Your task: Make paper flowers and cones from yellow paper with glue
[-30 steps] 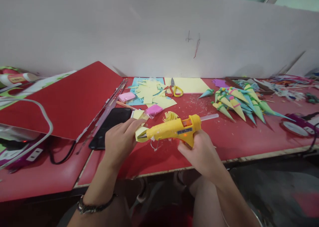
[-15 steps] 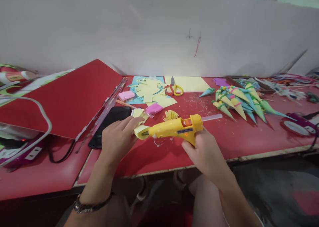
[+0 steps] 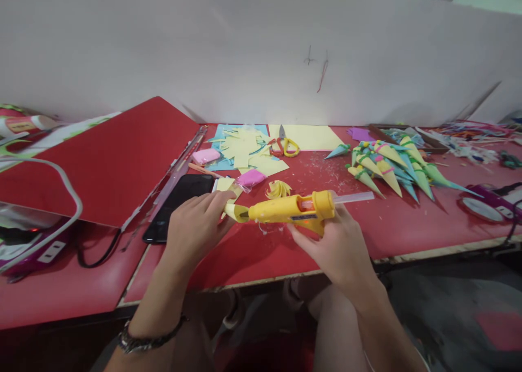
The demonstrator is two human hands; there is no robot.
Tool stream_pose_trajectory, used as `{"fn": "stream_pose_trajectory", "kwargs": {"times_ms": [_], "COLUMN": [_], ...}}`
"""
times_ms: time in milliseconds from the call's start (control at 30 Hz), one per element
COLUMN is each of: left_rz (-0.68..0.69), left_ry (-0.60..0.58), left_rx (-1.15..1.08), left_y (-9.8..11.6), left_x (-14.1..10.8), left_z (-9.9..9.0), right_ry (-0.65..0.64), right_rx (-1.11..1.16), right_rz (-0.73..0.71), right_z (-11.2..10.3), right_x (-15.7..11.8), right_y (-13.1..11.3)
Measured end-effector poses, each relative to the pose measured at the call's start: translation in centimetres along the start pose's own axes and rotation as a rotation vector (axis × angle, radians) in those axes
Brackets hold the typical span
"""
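At a red bench point(image 3: 253, 258), the left hand point(image 3: 199, 225) pinches a curled piece of yellow paper point(image 3: 235, 212); the right hand point(image 3: 336, 244) holds a yellow glue gun point(image 3: 291, 209), its nozzle at the curl (a clear stick point(image 3: 356, 197) juts from its back). Paper cones point(image 3: 387, 168) lie heaped to the right.

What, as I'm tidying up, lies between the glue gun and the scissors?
A yellow swirl and, beyond it, the corner of a yellow sheet, seen in the head view.
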State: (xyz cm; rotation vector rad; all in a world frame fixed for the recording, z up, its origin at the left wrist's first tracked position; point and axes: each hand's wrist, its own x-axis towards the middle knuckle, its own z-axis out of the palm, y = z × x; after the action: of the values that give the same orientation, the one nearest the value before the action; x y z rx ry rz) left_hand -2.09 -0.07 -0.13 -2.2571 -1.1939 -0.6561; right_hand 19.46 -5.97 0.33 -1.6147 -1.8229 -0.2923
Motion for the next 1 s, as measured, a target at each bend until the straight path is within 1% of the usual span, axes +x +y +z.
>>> {"fn": "stream_pose_trajectory", "kwargs": {"times_ms": [100,200,400,500,600,733,900,1000], "left_rz": [0.007,0.026,0.042,0.047,0.052,0.008,-0.076,-0.098], "left_ry": [-0.017,-0.029,-0.186,-0.219,-0.226,-0.238,-0.342,-0.388], "left_rx": [-0.035,-0.059,-0.138,-0.192,-0.251,-0.313,-0.396,-0.45], "left_y": [-0.08,-0.37,-0.72,-0.7,-0.64,-0.46,-0.15,0.01], "left_x": [-0.12,-0.34,-0.54,-0.49,-0.38,-0.19,-0.01,0.02], "left_z": [0.15,0.26,0.2,0.22,0.24,0.13,-0.11,-0.09], "right_ry": [-0.031,-0.059,-0.068,-0.071,-0.063,-0.041,0.004,0.019], "right_rx": [0.023,-0.005,-0.133,-0.152,-0.169,-0.151,-0.105,-0.1], "right_rz": [-0.008,-0.021,-0.036,-0.05,-0.047,-0.028,-0.028,-0.017], "right_z": [-0.07,-0.11,-0.09,-0.06,-0.07,-0.16,-0.26,-0.29], "right_x": [0.01,-0.03,-0.09,-0.07,-0.1,-0.22,-0.29,-0.25], "right_y": [0.06,0.13,0.26,0.38,0.39,0.19,-0.07,-0.16]}}
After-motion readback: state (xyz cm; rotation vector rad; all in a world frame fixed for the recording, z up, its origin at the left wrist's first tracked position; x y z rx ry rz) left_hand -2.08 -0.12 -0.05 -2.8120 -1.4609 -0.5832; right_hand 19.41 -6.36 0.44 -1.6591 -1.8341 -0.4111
